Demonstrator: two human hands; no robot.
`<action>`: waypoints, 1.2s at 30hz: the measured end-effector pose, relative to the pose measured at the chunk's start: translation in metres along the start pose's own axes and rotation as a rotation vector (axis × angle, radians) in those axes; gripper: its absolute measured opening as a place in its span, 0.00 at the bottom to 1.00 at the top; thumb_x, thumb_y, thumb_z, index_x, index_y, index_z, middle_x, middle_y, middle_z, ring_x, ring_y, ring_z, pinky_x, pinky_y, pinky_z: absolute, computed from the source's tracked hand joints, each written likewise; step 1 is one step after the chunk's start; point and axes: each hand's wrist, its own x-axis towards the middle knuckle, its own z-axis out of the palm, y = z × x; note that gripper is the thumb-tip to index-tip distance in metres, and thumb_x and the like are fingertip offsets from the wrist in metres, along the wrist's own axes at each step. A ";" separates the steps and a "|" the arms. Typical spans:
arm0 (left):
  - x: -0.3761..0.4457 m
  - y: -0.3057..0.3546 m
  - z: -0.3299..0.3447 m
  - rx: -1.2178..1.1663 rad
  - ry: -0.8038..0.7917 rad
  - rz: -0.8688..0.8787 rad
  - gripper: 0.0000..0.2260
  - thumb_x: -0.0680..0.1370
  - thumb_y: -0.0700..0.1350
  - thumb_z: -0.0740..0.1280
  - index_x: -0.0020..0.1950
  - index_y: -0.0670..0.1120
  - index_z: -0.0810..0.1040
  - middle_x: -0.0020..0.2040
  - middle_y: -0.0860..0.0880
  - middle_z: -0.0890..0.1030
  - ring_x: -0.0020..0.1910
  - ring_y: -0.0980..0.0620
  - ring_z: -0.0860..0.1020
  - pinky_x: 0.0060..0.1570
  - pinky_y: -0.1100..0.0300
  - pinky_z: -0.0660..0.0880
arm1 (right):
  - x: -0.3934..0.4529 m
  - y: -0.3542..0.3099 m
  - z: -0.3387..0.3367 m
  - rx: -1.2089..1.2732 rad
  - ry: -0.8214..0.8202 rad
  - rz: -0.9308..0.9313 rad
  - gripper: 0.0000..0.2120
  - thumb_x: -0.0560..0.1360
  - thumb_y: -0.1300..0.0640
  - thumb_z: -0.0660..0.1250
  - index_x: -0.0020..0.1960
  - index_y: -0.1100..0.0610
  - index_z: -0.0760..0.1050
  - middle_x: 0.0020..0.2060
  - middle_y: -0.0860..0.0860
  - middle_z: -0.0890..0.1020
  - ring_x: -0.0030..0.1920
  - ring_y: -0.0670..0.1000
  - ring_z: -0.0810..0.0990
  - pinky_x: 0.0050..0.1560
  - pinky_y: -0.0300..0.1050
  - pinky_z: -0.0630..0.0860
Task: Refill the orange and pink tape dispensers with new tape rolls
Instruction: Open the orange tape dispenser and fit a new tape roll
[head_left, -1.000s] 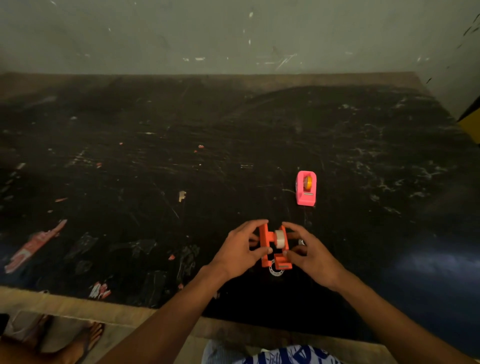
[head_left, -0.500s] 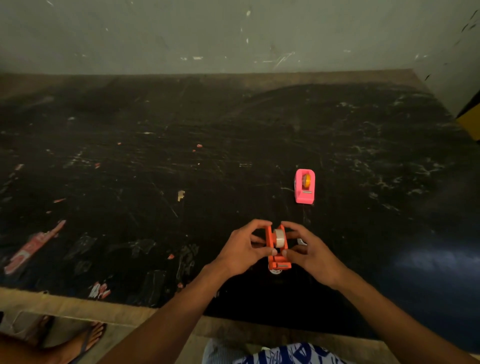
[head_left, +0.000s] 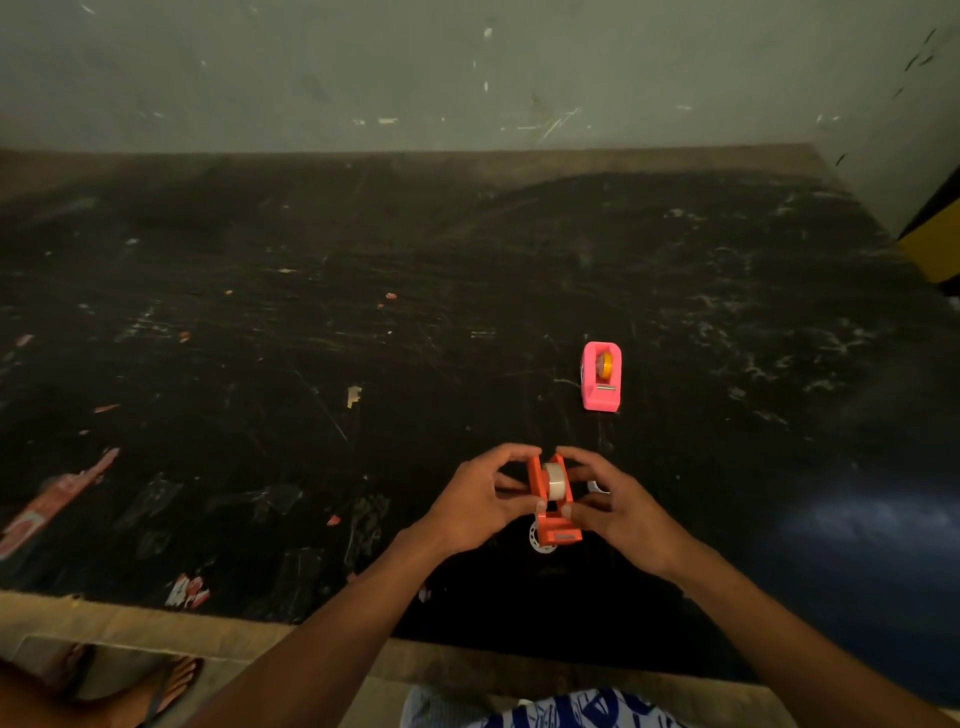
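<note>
The orange tape dispenser (head_left: 551, 512) stands near the front of the black table, with a clear tape roll (head_left: 556, 482) seated between its side walls. My left hand (head_left: 478, 504) grips its left wall and my right hand (head_left: 618, 506) grips its right wall. A white empty tape core (head_left: 536, 536) lies on the table just left of the dispenser's base. Another small white ring (head_left: 597, 487) peeks out behind my right fingers. The pink tape dispenser (head_left: 601, 376) stands farther back and slightly right, holding an orange-yellow roll (head_left: 604, 365).
The black table top (head_left: 363, 338) is scratched, with scraps of paper and tape stuck at the left (head_left: 57, 499). A grey wall (head_left: 467, 67) closes the far side. The table's wooden front edge (head_left: 260, 631) runs below my forearms. A yellow object (head_left: 935, 244) sits at the right edge.
The orange dispenser's two side walls, spread apart a second ago, have come together around the clear roll. Both hands stay on it and have shifted slightly right.
</note>
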 end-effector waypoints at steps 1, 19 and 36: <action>0.001 0.000 0.000 0.011 0.002 0.001 0.27 0.73 0.36 0.74 0.67 0.55 0.73 0.64 0.54 0.76 0.57 0.55 0.81 0.60 0.51 0.78 | 0.001 0.000 -0.001 0.001 -0.001 0.009 0.31 0.76 0.63 0.69 0.70 0.35 0.66 0.66 0.48 0.73 0.63 0.46 0.76 0.55 0.40 0.79; 0.007 -0.020 -0.017 0.769 0.176 0.365 0.32 0.77 0.51 0.70 0.78 0.56 0.60 0.73 0.53 0.66 0.70 0.57 0.65 0.70 0.62 0.62 | 0.012 -0.022 0.001 -0.422 -0.055 -0.118 0.40 0.76 0.54 0.71 0.78 0.39 0.51 0.73 0.45 0.68 0.70 0.46 0.69 0.72 0.51 0.68; 0.026 -0.050 -0.018 0.840 0.285 0.130 0.22 0.77 0.54 0.68 0.71 0.53 0.71 0.67 0.52 0.76 0.63 0.51 0.74 0.62 0.51 0.72 | 0.048 -0.015 0.040 -0.790 0.275 -0.327 0.24 0.79 0.50 0.65 0.73 0.49 0.66 0.64 0.50 0.76 0.64 0.50 0.72 0.66 0.47 0.66</action>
